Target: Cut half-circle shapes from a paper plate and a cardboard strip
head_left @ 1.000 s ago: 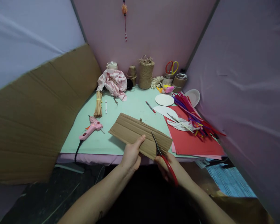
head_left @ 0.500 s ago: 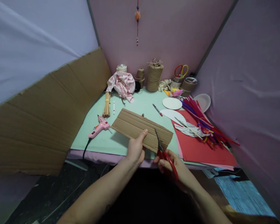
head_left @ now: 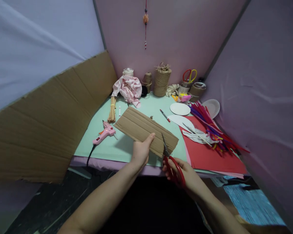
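Note:
My left hand grips the near edge of a brown corrugated cardboard strip, thumb on top, holding it just above the mint-green table. My right hand is closed in the red handles of a pair of scissors. The blades point away from me and bite into the cardboard's near edge, to the right of my left thumb.
A pink glue gun lies left of the cardboard. Red paper, pipe cleaners and white paper plates fill the right side. Twine spools, a pink cloth and a stick bundle stand at the back. A big cardboard sheet leans at left.
The view shifted, so everything sits further right in the picture. The scissors' blades sit slightly deeper into the cardboard's near edge, and the strip has tilted a little away from me.

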